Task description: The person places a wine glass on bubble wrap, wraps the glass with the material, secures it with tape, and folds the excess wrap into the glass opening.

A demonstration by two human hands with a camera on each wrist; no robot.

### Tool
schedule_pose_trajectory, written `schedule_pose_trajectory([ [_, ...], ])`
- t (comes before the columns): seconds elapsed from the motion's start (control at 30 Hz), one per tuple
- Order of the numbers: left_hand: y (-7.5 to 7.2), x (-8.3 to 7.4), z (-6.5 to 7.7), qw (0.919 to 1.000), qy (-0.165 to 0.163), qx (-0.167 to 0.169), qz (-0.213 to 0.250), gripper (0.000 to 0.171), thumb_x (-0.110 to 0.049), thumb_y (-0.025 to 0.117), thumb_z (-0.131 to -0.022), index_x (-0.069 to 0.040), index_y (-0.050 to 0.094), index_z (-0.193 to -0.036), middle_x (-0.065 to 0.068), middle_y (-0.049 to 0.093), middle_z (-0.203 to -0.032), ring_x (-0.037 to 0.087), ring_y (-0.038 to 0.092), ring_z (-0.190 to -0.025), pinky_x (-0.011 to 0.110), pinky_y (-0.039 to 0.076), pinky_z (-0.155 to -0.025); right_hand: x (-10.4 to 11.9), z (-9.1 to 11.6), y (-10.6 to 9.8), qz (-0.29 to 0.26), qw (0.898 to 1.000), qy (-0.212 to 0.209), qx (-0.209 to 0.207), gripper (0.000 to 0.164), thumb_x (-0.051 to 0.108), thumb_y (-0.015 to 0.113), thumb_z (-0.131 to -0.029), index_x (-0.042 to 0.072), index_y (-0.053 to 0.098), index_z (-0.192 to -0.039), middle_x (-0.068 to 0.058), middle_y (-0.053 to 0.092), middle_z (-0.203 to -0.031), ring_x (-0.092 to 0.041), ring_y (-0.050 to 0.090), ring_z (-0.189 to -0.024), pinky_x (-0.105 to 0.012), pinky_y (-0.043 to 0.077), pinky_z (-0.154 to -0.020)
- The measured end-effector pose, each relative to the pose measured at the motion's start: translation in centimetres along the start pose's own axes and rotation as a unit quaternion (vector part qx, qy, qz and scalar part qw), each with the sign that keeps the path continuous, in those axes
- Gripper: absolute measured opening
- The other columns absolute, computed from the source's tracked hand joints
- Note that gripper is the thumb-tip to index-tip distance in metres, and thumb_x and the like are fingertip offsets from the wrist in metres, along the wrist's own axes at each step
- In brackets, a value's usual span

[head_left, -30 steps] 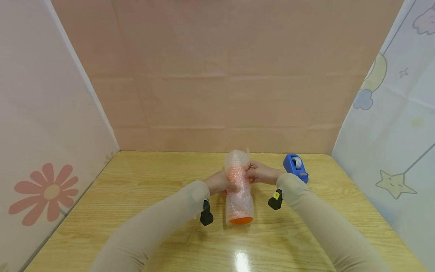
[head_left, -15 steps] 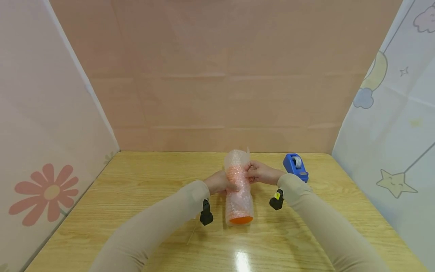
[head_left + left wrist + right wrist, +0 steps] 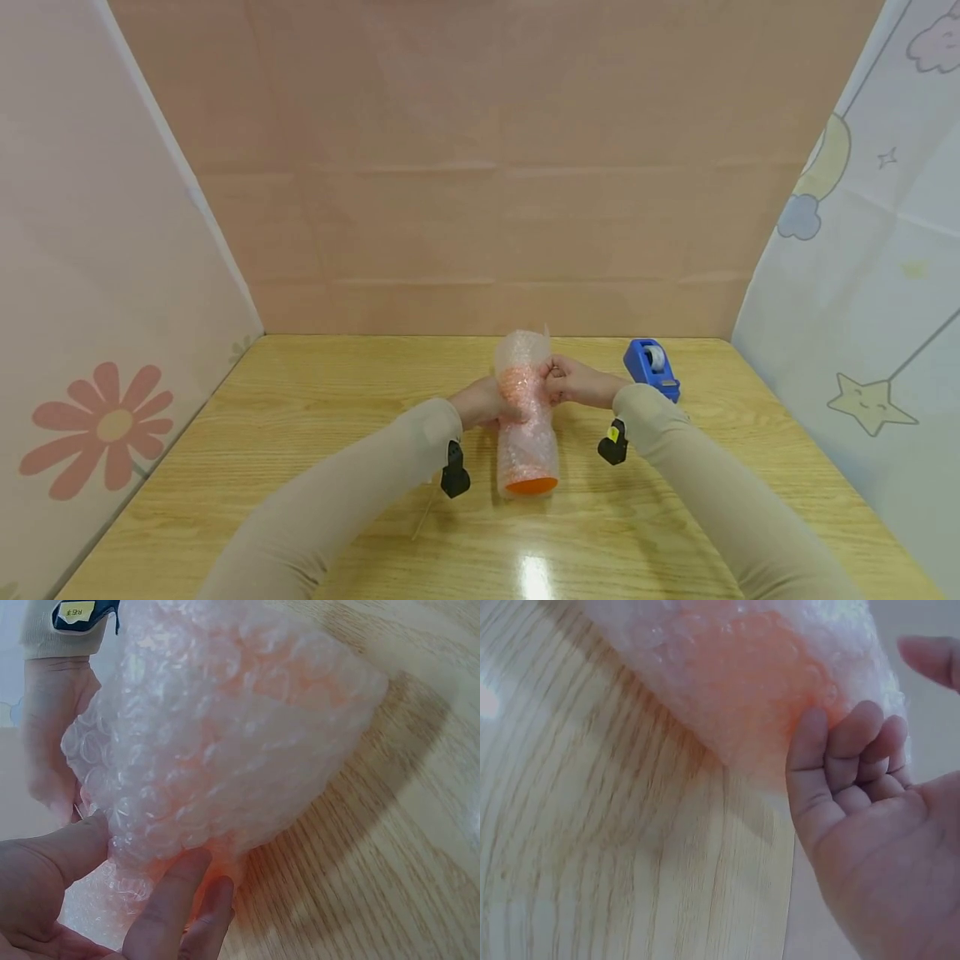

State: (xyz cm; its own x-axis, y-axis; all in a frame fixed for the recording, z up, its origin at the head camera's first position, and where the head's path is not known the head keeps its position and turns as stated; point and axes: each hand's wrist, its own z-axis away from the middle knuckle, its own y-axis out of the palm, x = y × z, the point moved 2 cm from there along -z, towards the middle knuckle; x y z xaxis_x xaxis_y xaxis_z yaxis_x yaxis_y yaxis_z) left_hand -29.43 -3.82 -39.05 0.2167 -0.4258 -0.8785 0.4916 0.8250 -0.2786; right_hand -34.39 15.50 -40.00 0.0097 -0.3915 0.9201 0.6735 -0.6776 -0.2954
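An orange object (image 3: 532, 486), narrow in the middle and flaring toward its near end, is wrapped in clear bubble wrap (image 3: 528, 446) at the middle of the table. Its bare orange end shows at the near side; the wrap hides the rest. From the left, my left hand (image 3: 483, 402) grips the narrow middle, thumb on one side and fingers on the other in the left wrist view. On the right side, slightly farther back, my right hand (image 3: 581, 383) holds the wrap near its edge, with curled fingers (image 3: 810, 750) against it in the right wrist view.
A blue tape dispenser (image 3: 651, 371) with a roll of clear tape stands at the back right, just beyond the right wrist. A thin pale strip (image 3: 423, 515) lies near the left forearm. Cloth-covered walls border the wooden table (image 3: 330, 375) at the back and sides.
My right wrist has shifted very slightly to the right. The wrapped object and my left hand stay where they were.
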Motion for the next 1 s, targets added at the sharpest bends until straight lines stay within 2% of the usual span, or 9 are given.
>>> schedule_pose_trajectory([
  [0.33,0.1,-0.1,0.2,1.0000,0.004,0.003,-0.007,0.049,-0.005,0.071,-0.086,0.000,0.048,-0.129,0.012,0.060,-0.118,0.026,0.062,-0.104,0.042,0.054,-0.089,0.7,-0.3,0.4,0.024,0.998,0.034,-0.041,0.026,0.016,0.059,-0.091,0.003,0.039,-0.102,-0.006,0.046,-0.086,-0.015,0.049,-0.075,-0.027,0.050,-0.072],
  [0.53,0.1,-0.1,0.2,0.9999,0.010,0.007,0.001,0.050,-0.003,0.070,-0.087,-0.002,0.048,-0.131,0.011,0.060,-0.119,0.026,0.062,-0.105,0.043,0.053,-0.090,1.3,-0.5,0.9,0.059,0.995,0.044,-0.064,0.022,0.017,0.060,-0.089,0.005,0.041,-0.093,-0.002,0.045,-0.081,-0.013,0.046,-0.069,-0.026,0.048,-0.068],
  [0.77,0.0,0.0,0.4,0.9999,-0.006,-0.001,-0.010,0.047,-0.008,0.073,-0.086,0.000,0.051,-0.126,0.011,0.061,-0.116,0.025,0.062,-0.105,0.044,0.052,-0.093,2.3,-0.2,1.7,0.089,0.991,0.049,-0.085,0.025,0.019,0.061,-0.088,0.003,0.042,-0.095,-0.005,0.044,-0.089,-0.016,0.047,-0.077,-0.027,0.048,-0.067],
  [1.0,0.0,0.0,0.3,0.9999,0.003,0.005,-0.009,0.046,-0.007,0.072,-0.086,-0.001,0.052,-0.127,0.011,0.062,-0.115,0.025,0.063,-0.103,0.042,0.054,-0.089,2.5,-0.4,1.9,0.113,0.986,0.067,-0.107,0.032,0.029,0.059,-0.093,0.002,0.043,-0.098,-0.006,0.046,-0.091,-0.016,0.049,-0.078,-0.027,0.048,-0.066],
])
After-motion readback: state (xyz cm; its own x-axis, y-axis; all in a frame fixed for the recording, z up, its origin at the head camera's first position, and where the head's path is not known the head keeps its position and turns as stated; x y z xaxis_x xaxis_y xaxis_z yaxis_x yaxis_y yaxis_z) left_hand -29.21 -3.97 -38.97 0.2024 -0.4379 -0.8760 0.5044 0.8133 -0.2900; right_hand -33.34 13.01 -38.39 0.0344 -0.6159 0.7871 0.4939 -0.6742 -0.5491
